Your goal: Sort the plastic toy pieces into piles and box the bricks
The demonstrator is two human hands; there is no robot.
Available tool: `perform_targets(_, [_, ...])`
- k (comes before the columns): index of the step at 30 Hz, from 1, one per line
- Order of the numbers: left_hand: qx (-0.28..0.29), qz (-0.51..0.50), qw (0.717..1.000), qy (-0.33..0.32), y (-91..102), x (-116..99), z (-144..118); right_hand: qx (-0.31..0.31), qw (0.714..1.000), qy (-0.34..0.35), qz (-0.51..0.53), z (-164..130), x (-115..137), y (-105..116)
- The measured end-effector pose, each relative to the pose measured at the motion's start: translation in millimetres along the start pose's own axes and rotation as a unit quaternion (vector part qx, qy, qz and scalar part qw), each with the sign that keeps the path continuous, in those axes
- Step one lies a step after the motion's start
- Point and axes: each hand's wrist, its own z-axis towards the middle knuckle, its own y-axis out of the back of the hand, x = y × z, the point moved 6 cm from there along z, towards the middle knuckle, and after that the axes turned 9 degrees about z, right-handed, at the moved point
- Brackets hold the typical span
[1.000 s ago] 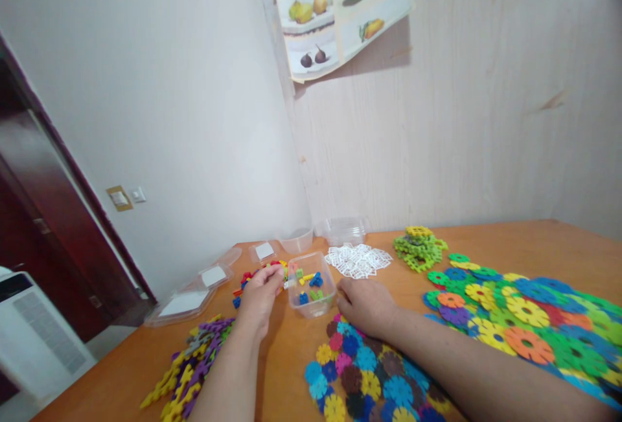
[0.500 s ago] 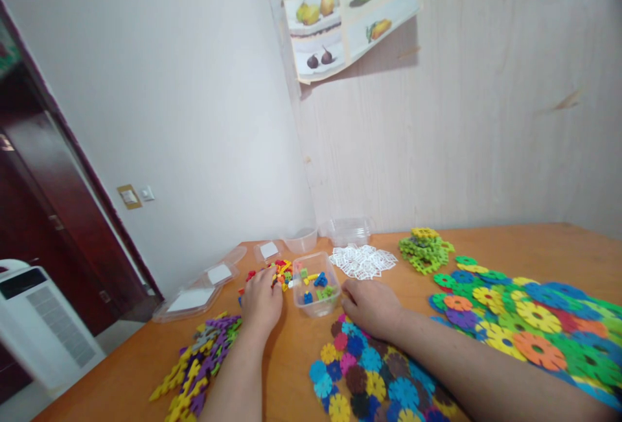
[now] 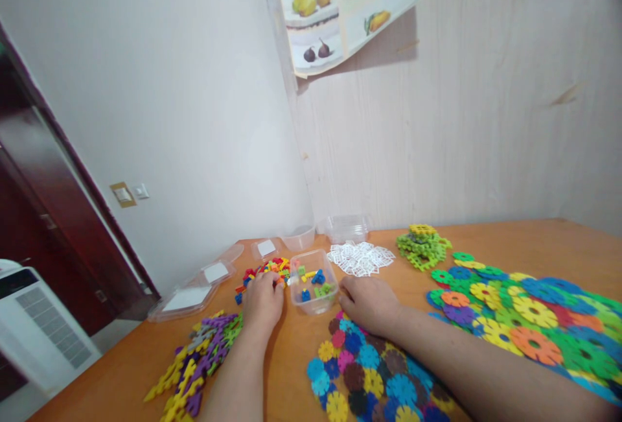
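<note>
My left hand (image 3: 263,300) lies on the orange table, fingertips at the near edge of a heap of small coloured bricks (image 3: 266,269); whether it pinches a brick is hidden. Just right of it stands a small clear plastic tub (image 3: 312,279) with a few blue, green and yellow pieces inside. My right hand (image 3: 368,304) rests palm down beside the tub's right wall, fingers curled loosely, holding nothing. Its forearm lies across a patch of small flower-shaped discs (image 3: 365,373).
Purple and yellow flat connectors (image 3: 197,358) lie near left. White square pieces (image 3: 360,258), green pieces (image 3: 422,244) and large coloured discs (image 3: 525,318) spread rightward. Clear lids (image 3: 190,293) and empty tubs (image 3: 346,228) sit at the back, by the wall.
My left hand dropped from above the tub's left rim down onto the table at the brick heap. The right hand stayed beside the tub.
</note>
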Motion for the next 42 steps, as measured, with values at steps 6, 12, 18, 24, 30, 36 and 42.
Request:
perform_targets(6, [-0.033,-0.071,0.996,0.032,6.6,8,4,0.002,1.000,-0.003,-0.004,-1,0,0])
perform_targets(12, [-0.037,-0.360,0.919,0.156,6.6,16,4,0.005,1.000,-0.002,-0.007,-2,2,1])
perform_targets(18, [0.005,-0.524,0.843,0.124,13.4,-13,-1,0.007,1.000,-0.001,-0.012,-1,0,-2])
perform_targets(24, [0.016,-0.431,0.892,0.136,11.0,3,0,-0.005,1.000,0.008,-0.010,0,-1,-4])
perform_targets(30, [0.098,-0.187,0.974,0.082,-10.7,17,-3,0.000,1.000,0.006,-0.009,0,-1,-4])
perform_targets(36, [0.137,-0.121,0.981,0.055,-13.3,10,-8,0.001,1.000,0.005,-0.008,0,-2,-4])
perform_targets(42, [0.122,-0.144,0.979,0.075,-11.8,13,-6,0.006,1.000,0.002,-0.008,-1,0,-2])
